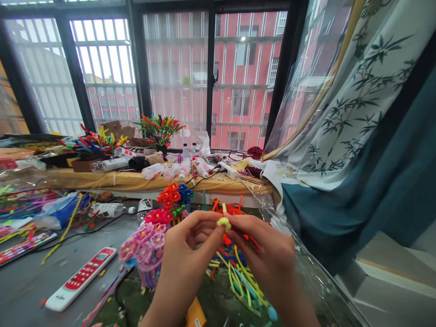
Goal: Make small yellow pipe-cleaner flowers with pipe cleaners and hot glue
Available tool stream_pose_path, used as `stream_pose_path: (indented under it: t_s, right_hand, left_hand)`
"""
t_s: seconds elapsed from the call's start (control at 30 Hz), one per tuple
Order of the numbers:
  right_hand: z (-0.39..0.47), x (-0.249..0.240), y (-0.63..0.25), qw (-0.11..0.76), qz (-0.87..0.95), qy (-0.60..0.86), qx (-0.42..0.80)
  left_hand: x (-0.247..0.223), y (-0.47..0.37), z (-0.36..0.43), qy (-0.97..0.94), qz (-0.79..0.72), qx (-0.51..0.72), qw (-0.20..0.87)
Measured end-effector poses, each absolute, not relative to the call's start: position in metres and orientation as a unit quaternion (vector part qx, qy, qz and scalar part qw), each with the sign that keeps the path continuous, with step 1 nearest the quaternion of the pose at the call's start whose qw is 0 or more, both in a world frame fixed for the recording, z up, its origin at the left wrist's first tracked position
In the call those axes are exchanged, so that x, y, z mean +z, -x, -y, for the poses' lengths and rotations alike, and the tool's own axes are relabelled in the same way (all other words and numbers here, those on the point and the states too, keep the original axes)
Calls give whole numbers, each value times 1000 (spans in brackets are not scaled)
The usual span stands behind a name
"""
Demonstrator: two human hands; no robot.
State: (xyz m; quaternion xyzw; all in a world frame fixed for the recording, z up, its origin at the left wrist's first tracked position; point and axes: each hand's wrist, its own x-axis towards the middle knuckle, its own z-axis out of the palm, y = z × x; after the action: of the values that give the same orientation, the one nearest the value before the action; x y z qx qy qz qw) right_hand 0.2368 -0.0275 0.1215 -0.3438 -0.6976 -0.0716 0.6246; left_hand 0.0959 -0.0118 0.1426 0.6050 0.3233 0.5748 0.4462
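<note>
Between my fingertips is a small curled piece of pale yellow pipe cleaner (224, 223), with a short end sticking up above it. My left hand (194, 240) pinches it from the left with thumb and index finger. From the other side, my right hand (260, 240) grips the same piece, the fingertips of both hands nearly meeting. Just left of my hands stands a bunch of pink and purple pipe cleaner flowers (148, 245), with red flowers (169, 195) and blue flowers (185, 194) behind. Loose yellow and teal pipe cleaners (243, 281) lie below my right hand.
A white remote control (81, 278) lies on the grey table at left, near a long yellow pipe cleaner (63, 227). Plastic bottles (155, 170) and a potted pepper-like plant (161, 129) crowd the window ledge. Clear plastic sheeting (316, 268) and a curtain (340, 181) hang at right.
</note>
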Motion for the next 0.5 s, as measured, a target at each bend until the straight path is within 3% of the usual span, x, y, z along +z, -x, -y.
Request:
stream_pose_path:
  t_s: [0.2, 0.5]
  right_hand:
    - [25, 115, -242, 576, 728, 359, -92]
    - [21, 110, -241, 573, 727, 355, -130]
  left_hand:
    - [137, -96, 10, -621, -321, 568, 434]
    - [137, -89, 11, -681, -358, 528, 360]
